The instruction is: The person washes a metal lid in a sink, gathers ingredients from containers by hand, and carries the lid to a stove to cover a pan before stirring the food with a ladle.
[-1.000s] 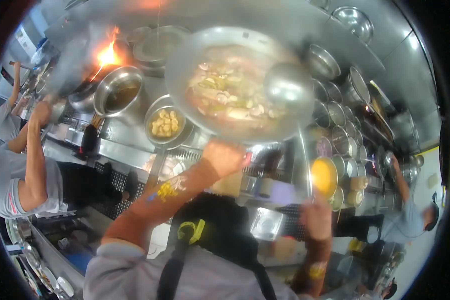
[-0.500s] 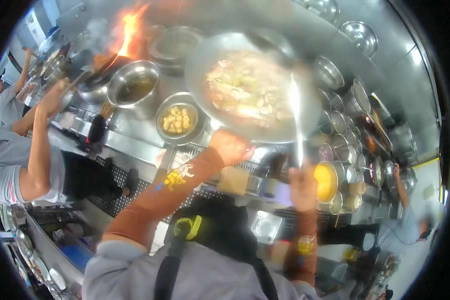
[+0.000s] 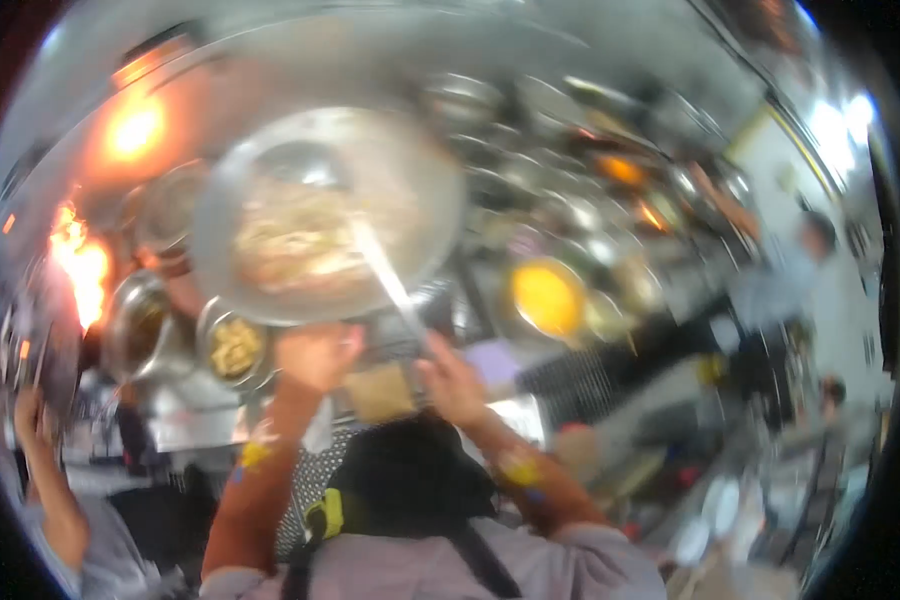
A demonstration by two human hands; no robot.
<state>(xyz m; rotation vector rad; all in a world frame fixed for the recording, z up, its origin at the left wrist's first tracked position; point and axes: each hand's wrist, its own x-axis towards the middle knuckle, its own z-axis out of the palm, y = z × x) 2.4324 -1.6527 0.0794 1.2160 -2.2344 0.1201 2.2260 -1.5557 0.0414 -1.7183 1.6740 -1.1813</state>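
Wok [image 3: 415,220] at approx. 10 o'clock in view, L hand [image 3: 315,357] clenched on it at its 6, R hand [image 3: 452,385] wrapped round ladle [image 3: 378,258] handle at its 5; food [image 3: 300,245] already in, prob. mid-cook, dishing-out left AFAICT.

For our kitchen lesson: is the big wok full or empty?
Partly filled: the wok holds food, with its sides showing bare; blur hides the depth.
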